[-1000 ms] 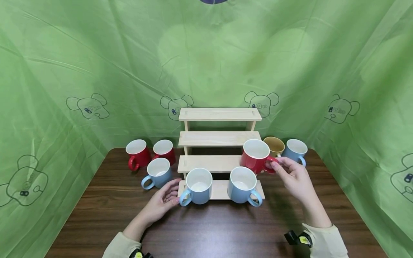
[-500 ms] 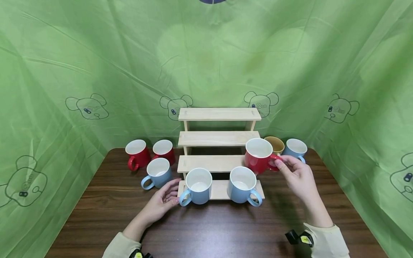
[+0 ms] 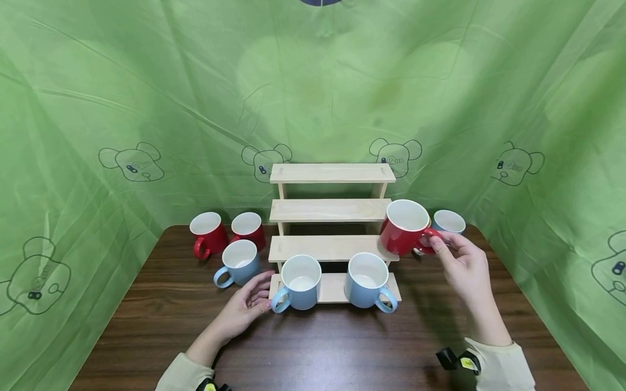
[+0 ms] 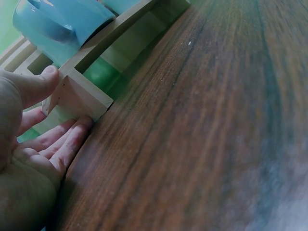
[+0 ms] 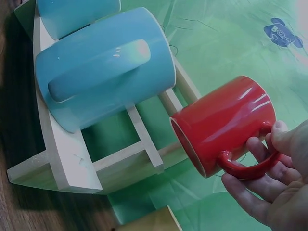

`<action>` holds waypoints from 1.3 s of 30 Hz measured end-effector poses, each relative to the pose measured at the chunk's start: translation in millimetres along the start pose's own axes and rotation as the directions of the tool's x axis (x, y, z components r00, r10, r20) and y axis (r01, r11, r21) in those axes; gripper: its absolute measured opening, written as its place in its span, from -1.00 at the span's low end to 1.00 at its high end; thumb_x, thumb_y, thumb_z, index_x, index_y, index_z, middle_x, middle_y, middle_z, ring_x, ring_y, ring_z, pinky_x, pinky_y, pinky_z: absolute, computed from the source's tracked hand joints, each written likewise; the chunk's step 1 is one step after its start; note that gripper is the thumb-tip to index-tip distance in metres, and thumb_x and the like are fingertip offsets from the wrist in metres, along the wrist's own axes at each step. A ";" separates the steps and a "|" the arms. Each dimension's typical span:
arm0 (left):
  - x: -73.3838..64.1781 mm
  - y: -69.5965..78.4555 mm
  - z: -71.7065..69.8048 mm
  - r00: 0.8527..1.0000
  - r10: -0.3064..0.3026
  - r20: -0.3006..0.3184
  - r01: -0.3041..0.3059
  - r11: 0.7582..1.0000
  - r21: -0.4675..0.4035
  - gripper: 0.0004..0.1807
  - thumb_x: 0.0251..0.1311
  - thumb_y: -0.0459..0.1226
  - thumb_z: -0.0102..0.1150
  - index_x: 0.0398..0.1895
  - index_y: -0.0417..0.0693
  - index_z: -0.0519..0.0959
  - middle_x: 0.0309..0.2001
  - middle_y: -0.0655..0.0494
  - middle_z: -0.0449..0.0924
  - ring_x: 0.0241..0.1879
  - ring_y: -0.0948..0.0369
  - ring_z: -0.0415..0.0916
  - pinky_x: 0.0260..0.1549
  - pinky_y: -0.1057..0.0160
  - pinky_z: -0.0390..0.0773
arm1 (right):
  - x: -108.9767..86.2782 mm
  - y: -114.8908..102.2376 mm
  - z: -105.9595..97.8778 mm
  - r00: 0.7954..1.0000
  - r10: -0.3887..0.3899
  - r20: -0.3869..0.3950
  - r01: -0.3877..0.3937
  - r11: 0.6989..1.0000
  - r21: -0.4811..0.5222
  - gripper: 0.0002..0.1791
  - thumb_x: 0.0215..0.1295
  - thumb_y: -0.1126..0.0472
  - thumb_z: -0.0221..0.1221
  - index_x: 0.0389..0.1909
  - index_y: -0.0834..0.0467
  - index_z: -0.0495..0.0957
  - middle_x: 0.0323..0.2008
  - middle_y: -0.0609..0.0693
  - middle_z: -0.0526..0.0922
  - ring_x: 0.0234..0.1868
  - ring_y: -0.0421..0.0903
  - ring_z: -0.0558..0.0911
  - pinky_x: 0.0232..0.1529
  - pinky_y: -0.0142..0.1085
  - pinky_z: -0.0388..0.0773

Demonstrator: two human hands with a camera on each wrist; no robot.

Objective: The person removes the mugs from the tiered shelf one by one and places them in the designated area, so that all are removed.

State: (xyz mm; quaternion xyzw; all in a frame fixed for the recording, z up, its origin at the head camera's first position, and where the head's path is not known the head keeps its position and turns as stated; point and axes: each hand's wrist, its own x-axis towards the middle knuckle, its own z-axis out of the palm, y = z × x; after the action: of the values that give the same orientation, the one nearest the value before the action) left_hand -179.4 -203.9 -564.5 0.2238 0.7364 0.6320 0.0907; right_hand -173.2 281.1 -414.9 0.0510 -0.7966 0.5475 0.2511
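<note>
My right hand [image 3: 467, 266] pinches a red mug [image 3: 400, 239] by its handle. The mug is upright and in the air beside the right end of the second step of a pale wooden stepped rack [image 3: 320, 248]. In the right wrist view, fingers and thumb wrap its red handle [image 5: 250, 169]. At the rack's front left corner, my left hand [image 3: 240, 310] holds the end of the lowest step; the left wrist view has the thumb [image 4: 41, 86] at the board's edge. Two light blue mugs, a left one [image 3: 305, 290] and a right one [image 3: 363, 288], stand on that step.
On the brown table [image 3: 313, 353], left of the rack, are a red mug [image 3: 213, 239], another red mug [image 3: 254, 232] and a blue mug [image 3: 246, 269]. Behind the held mug, a blue mug [image 3: 447, 231] and a yellow mug [image 5: 154, 221] are partly hidden. Green cloth surrounds the table.
My right hand has carried the red mug to the right and slightly upward in the head view, and it now covers most of the yellow mug. The left hand stays in place.
</note>
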 end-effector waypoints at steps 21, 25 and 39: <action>-3.9 -1.8 -2.7 1.000 0.000 -0.004 0.000 1.000 -0.014 -0.22 0.50 -0.44 0.30 0.67 -0.35 0.17 0.37 -0.50 0.48 0.19 0.12 0.65 0.18 0.38 0.64 | -0.3 5.4 -32.0 0.989 0.101 -0.104 -0.085 0.985 0.151 -0.76 0.52 0.36 0.35 0.05 0.45 0.71 -0.18 -0.20 0.87 -0.17 -0.33 0.81 -0.17 -0.57 0.68; -4.9 -1.3 -3.1 1.000 -0.005 -0.007 0.005 1.000 -0.019 -0.21 0.50 -0.43 0.30 0.67 -0.36 0.16 0.38 -0.52 0.46 0.20 0.12 0.65 0.18 0.38 0.64 | 1.3 9.0 -42.8 0.992 0.083 -0.098 -0.075 0.994 0.084 -0.82 0.51 0.41 0.32 0.03 0.40 0.73 -0.20 -0.27 0.86 -0.21 -0.38 0.80 -0.18 -0.59 0.67; -1.2 -3.0 -0.5 1.000 0.004 0.007 -0.004 1.000 -0.027 -0.22 0.51 -0.43 0.30 0.67 -0.32 0.18 0.38 -0.43 0.49 0.20 0.12 0.66 0.19 0.36 0.65 | -16.5 33.1 -59.7 0.993 0.094 -0.078 -0.092 0.995 0.028 -0.83 0.51 0.46 0.30 0.04 0.38 0.73 -0.20 -0.33 0.85 -0.25 -0.40 0.82 -0.19 -0.59 0.68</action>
State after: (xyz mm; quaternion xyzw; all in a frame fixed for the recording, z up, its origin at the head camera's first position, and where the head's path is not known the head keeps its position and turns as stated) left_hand -179.2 -205.2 -567.5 0.2262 0.7272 0.6411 0.0948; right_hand -150.2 344.5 -434.1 -0.0047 -0.7808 0.5700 0.2560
